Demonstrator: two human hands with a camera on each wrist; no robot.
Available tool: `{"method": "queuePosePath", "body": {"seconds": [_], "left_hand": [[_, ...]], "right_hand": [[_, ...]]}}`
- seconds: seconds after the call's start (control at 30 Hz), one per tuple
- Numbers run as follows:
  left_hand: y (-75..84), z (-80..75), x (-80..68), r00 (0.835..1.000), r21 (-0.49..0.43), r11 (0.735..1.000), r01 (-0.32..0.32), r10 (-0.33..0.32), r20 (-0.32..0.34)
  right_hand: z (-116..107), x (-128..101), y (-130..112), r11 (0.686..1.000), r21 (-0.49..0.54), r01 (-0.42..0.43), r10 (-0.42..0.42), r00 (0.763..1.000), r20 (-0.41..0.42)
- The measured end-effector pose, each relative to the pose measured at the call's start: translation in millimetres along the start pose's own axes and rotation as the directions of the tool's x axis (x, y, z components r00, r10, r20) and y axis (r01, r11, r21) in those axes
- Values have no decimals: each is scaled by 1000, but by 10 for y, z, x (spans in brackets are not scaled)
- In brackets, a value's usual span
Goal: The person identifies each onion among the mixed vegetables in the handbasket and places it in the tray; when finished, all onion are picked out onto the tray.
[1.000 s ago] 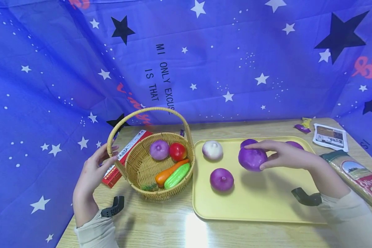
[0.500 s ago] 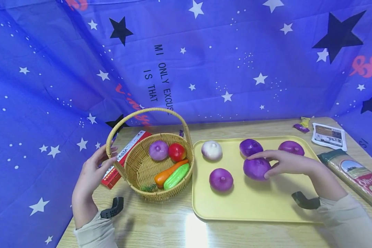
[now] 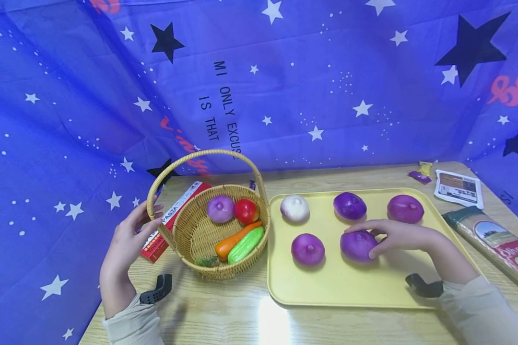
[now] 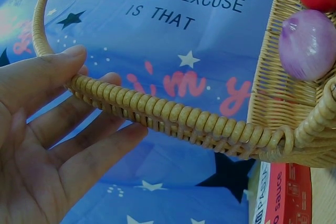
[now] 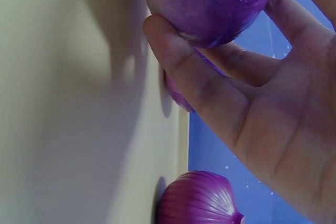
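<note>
Head view: high, looking down. Wrist views: close-up; left shares basket (image 3: 207,230), right tray (image 3: 349,287).

Basket (image 3: 224,230) left of tray (image 3: 349,287)

1. A blue star-printed cloth (image 3: 285,86) hangs as backdrop behind and to both sides, bearing dark lettering.
2. A light wooden table (image 3: 224,311) stands under it, grain running crosswise.
3. A bright glare (image 3: 269,321) lies on the near tabletop.
</note>
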State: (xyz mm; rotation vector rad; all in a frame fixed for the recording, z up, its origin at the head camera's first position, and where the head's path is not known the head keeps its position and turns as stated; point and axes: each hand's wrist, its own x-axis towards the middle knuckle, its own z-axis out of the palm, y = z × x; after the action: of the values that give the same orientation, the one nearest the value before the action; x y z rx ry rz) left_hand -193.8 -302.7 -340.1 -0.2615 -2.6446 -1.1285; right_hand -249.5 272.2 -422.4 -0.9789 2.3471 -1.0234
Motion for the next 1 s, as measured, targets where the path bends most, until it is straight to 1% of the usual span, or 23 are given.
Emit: {"method": "queuePosePath", "body": {"seconds": [0.13, 0.33, 0.6, 0.77, 1.0], "left_hand": [[12, -1, -3, 1000, 7, 1000, 8, -8, 4], [14, -3, -6, 1000, 14, 1000, 14, -14, 7], [2, -3, -2, 1000, 3, 1000, 20, -20, 10], [-5, -2, 3, 1000, -10, 1000, 9, -9, 4], [-18, -3, 2, 1000, -13, 1000, -6, 6, -9]], "right_hand": [[37, -10, 36, 1000, 11, -24, 23, 999, 22], [64, -51, 40, 1000, 15, -26, 26, 999, 28], [100, -101, 64, 997, 76, -25, 22, 999, 36], [136, -115, 77, 993, 121, -7, 2, 999, 44], [159, -118, 67, 994, 111, -19, 15, 999, 39]]}}
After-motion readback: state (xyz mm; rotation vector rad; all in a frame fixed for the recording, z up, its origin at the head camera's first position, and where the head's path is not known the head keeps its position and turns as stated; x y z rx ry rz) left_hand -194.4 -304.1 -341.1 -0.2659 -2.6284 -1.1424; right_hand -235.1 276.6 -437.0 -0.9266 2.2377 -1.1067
